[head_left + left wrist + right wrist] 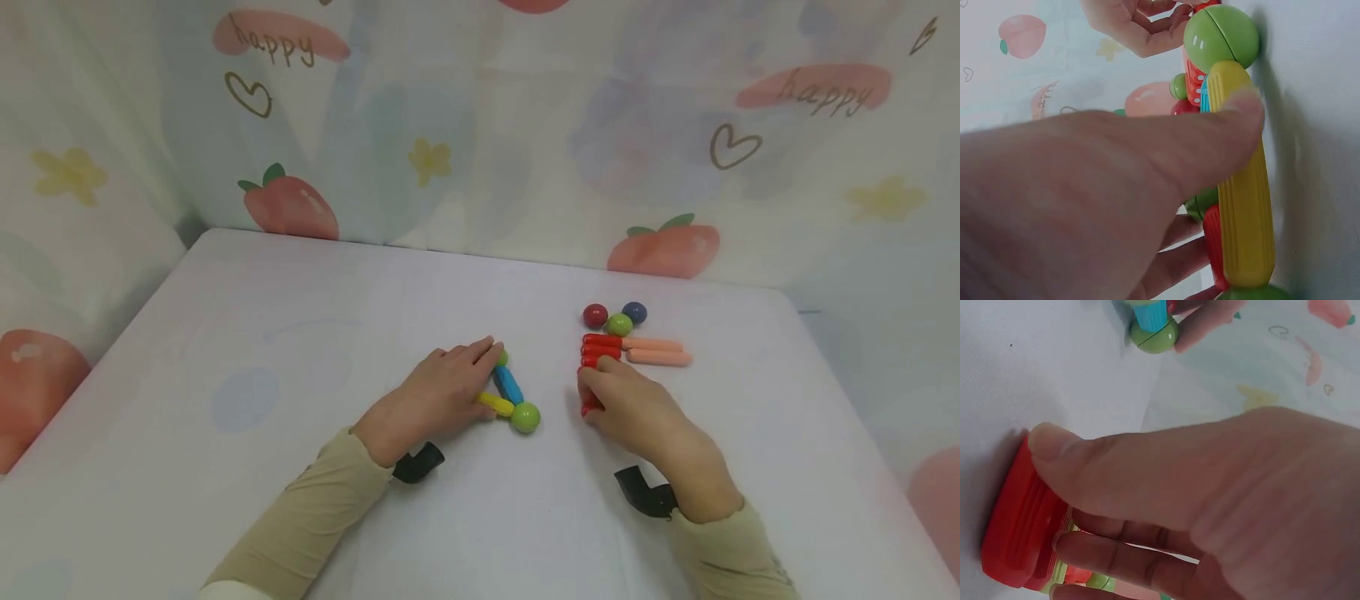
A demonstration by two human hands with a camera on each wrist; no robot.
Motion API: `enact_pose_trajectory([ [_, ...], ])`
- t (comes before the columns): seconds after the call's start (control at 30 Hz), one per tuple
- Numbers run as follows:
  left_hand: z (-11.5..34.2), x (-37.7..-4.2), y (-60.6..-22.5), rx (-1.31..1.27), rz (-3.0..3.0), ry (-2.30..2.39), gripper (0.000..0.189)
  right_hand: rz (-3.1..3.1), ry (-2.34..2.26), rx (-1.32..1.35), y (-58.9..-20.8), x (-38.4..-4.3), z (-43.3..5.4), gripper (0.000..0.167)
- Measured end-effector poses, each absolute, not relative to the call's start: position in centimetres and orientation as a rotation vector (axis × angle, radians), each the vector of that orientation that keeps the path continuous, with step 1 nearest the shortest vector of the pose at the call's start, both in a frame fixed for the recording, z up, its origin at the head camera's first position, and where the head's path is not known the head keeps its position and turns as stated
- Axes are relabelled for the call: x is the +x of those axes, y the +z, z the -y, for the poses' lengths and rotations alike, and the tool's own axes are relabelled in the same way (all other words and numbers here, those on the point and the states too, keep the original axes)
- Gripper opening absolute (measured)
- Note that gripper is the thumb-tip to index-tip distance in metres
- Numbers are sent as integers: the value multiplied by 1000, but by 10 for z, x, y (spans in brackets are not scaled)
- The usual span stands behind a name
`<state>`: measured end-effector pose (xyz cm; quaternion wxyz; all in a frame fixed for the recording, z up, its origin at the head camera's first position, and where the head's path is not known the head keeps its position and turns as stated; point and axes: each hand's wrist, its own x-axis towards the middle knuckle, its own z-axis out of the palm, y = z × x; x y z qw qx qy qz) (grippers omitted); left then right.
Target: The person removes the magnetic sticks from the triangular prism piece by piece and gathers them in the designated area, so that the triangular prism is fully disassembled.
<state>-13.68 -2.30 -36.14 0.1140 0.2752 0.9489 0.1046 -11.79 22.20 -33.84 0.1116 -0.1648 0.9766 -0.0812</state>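
Observation:
My left hand [442, 385] holds a small frame of toy rods joined by green balls. Its thumb lies on a ridged yellow rod [1246, 206], and its other fingers reach behind to a red rod [1214, 240]. A blue rod [507, 385] runs along the frame's right side, down to a green ball [526, 417] at the near corner. To the right, my right hand [630, 408] grips the near end of a row of red rods. Its thumb presses the end of the outermost red rod [1019, 525], with fingers curled at the far side; part of the row is hidden.
Beyond the red rods lie a red ball [596, 316], a loose green ball [619, 325] and a blue ball [634, 313]. Two pink rods [660, 357] extend right from the row. Black curved pieces [420, 463] show beside both wrists. A patterned curtain [480, 125] hangs behind the white table [225, 333].

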Motion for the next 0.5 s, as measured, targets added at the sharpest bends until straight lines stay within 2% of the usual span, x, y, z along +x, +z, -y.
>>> enact_pose_trajectory([
  [0.27, 21, -136, -362, 806, -2782, 322, 83, -2939, -441, -678, -341, -116, -214, 22],
  [0.5, 22, -131, -364, 1030, -2818, 262, 67, -2863, -499, -909, -354, -113, -194, 31],
])
